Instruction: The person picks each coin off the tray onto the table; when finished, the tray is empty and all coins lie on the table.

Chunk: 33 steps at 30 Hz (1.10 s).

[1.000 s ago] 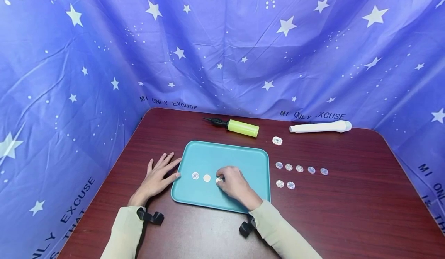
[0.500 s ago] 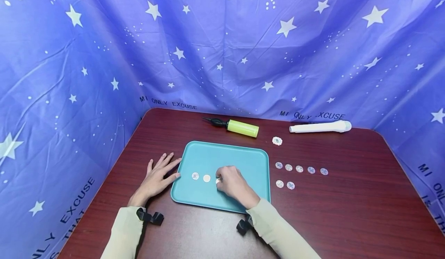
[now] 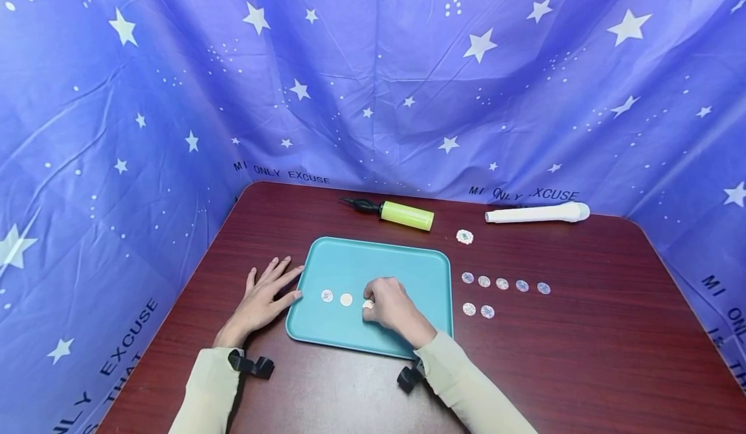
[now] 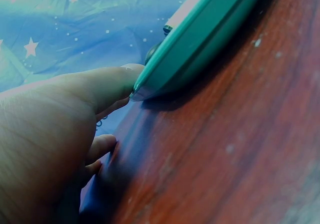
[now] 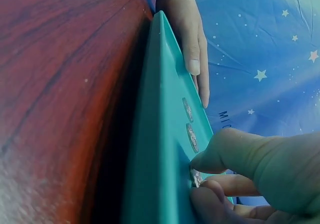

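Note:
In the head view a turquoise tray (image 3: 390, 260) lies on the table. My right hand (image 3: 395, 308) is over it, its thumb and fingertips pinching a small round disc (image 3: 368, 304) at the tray's surface. The right wrist view shows this disc (image 5: 195, 177) partly hidden between thumb and fingers. To its left lie a plain pale disc (image 3: 346, 300) and a patterned disc (image 3: 327, 296), in one row. At the tray's left edge, my left hand (image 3: 265, 298) rests with fingers spread, thumb and a finger touching the rim. The left wrist view shows this touch on the rim (image 4: 145, 79).
Right of the tray, several patterned discs (image 3: 502, 284) form one row, with two more discs (image 3: 478, 310) below. A scalloped white disc (image 3: 464, 236), a yellow-green hand pump (image 3: 406, 216) with a black nozzle and a white stick-like object (image 3: 536, 213) lie at the back. A starry curtain (image 3: 373, 65) encloses the table.
My right hand keeps its pinch on the disc and shifts only slightly, its fingertips showing a bit more of the disc. The left hand stays at the tray's rim.

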Motion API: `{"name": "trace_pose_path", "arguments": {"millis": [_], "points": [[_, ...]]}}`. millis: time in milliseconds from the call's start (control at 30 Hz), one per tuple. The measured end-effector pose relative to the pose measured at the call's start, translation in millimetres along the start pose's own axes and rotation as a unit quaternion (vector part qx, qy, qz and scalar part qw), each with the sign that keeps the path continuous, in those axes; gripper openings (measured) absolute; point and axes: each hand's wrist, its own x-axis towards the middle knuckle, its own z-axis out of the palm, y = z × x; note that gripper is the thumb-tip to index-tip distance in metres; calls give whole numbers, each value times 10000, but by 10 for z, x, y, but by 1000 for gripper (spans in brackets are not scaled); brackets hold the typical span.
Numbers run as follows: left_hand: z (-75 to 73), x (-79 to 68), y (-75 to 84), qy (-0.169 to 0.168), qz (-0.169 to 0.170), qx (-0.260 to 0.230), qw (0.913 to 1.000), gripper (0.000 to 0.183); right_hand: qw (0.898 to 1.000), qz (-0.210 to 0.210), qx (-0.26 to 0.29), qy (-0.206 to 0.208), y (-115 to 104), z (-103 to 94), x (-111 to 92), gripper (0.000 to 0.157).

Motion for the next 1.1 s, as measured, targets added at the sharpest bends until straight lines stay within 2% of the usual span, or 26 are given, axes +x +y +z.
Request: {"name": "trace_pose_path", "arguments": {"millis": [100, 300, 433, 500, 600, 733, 800, 1100], "points": [[-2, 0, 2, -5, 1, -27, 10000, 58, 9999, -81, -47, 101, 9, 7, -9, 45], [-11, -2, 1, -5, 9, -42, 10000, 58, 9981, -180, -540, 243, -62, -17, -62, 18], [-9, 0, -1, -9, -1, -35, 10000, 58, 9949, -289, -946, 171, -116, -34, -63, 14], [-3, 1, -4, -7, -3, -15, 10000, 58, 9944, -217, -1026, 95, -125, -41, -62, 11], [6, 2, -8, 9, 17, 6, 10000, 58, 9950, -102, -994, -46, -116, -48, -66, 10], [11, 3, -8, 51, 21, 0, 10000, 58, 9960, -85, -871, -157, -85, -54, -68, 23], [11, 6, -8, 50, 11, 18, 10000, 58, 9968, -79, -776, -149, -70, -56, -69, 24], [7, 9, 3, 17, -3, 51, 10000, 57, 9997, 52, -248, 63, 36, -28, -92, 5]]}}
